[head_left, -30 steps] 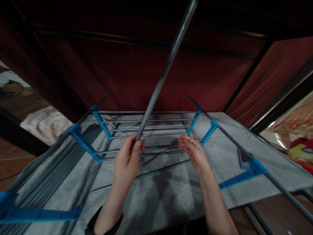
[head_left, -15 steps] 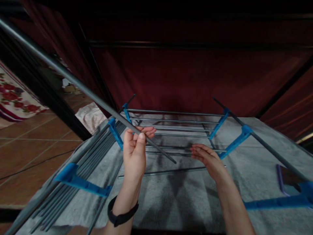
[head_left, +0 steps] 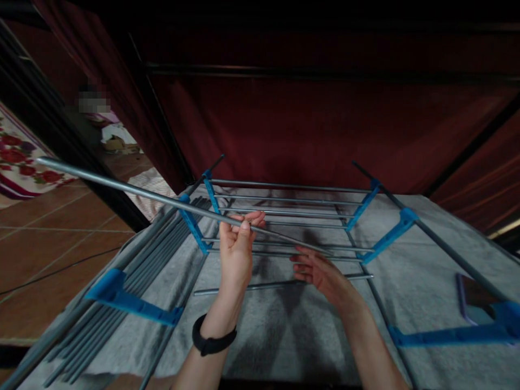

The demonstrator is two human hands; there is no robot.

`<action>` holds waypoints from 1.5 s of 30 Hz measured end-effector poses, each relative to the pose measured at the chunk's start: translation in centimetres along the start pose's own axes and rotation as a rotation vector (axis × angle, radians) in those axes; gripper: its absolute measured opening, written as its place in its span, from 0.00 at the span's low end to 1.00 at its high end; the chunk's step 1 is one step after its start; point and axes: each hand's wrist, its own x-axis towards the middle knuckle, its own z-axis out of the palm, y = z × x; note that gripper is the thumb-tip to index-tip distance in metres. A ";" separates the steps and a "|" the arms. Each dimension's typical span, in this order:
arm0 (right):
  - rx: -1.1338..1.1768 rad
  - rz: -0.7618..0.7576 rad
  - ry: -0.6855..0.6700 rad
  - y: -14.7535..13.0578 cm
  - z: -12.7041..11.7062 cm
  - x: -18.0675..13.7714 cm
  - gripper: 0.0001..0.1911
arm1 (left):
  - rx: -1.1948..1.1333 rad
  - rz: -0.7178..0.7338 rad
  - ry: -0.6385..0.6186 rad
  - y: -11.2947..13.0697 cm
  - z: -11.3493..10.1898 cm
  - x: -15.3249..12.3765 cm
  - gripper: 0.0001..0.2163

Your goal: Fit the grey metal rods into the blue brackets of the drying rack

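Note:
A long grey metal rod (head_left: 134, 190) slants across the view, its near-left end raised over the floor. My left hand (head_left: 239, 246), with a black band at the wrist, grips it between thumb and fingers. My right hand (head_left: 319, 271) is beside the rod's lower right end, fingers apart; whether it touches the rod I cannot tell. Beneath both hands lies a rack frame with several cross rods (head_left: 292, 187) fitted between blue plastic brackets (head_left: 195, 227). One loose rod (head_left: 272, 285) rests across the frame nearer to me.
Several spare rods (head_left: 117, 303) lie bundled at the left. A phone (head_left: 473, 298) lies at the right, partly behind a blue bracket (head_left: 455, 333). Grey cloth (head_left: 300, 346) covers the surface. A dark red curtain (head_left: 284, 130) hangs behind; tiled floor (head_left: 60, 254) shows at left.
The held rod has swung flatter, its left end dropping and its right end moving rightward. My left hand has shifted slightly right; my right hand has moved left toward the rod's end.

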 end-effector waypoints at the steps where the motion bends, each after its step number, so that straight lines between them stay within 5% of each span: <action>1: 0.079 -0.035 0.043 0.1 -0.3 0.3 0.23 | -0.003 -0.009 0.003 -0.1 0.0 0.0 0.15; 7: 0.342 -0.210 0.320 0.0 -2.5 1.1 0.11 | -0.003 -0.119 -0.001 -1.3 0.1 -0.6 0.15; 14: 0.337 -0.369 0.456 -0.9 -5.3 1.6 0.11 | 0.057 -0.321 -0.007 -4.1 0.2 -2.1 0.17; 20: 0.337 -0.465 0.564 -2.1 -8.1 1.7 0.09 | 0.242 -0.448 -0.158 -5.2 0.0 -2.5 0.21; 24: 0.323 -0.527 0.600 -2.7 -9.5 1.5 0.09 | 0.409 -0.320 -0.278 -5.1 -0.2 -2.5 0.16; 30: 0.253 -0.569 0.624 -2.5 -10.9 1.7 0.12 | 1.031 0.349 -0.522 -3.6 -0.6 -2.9 0.11; 33: 0.220 -0.574 0.628 -2.2 -11.2 1.7 0.13 | 1.296 0.565 -0.625 -3.8 -1.3 -2.8 0.17; 37: 0.196 -0.564 0.614 -2.2 -10.9 1.4 0.14 | 1.555 0.619 -0.690 -4.7 -2.8 -1.9 0.24; 45: 0.112 -0.544 0.549 -2.4 -8.9 1.0 0.14 | 1.782 0.507 -0.806 -5.8 -4.5 -1.4 0.16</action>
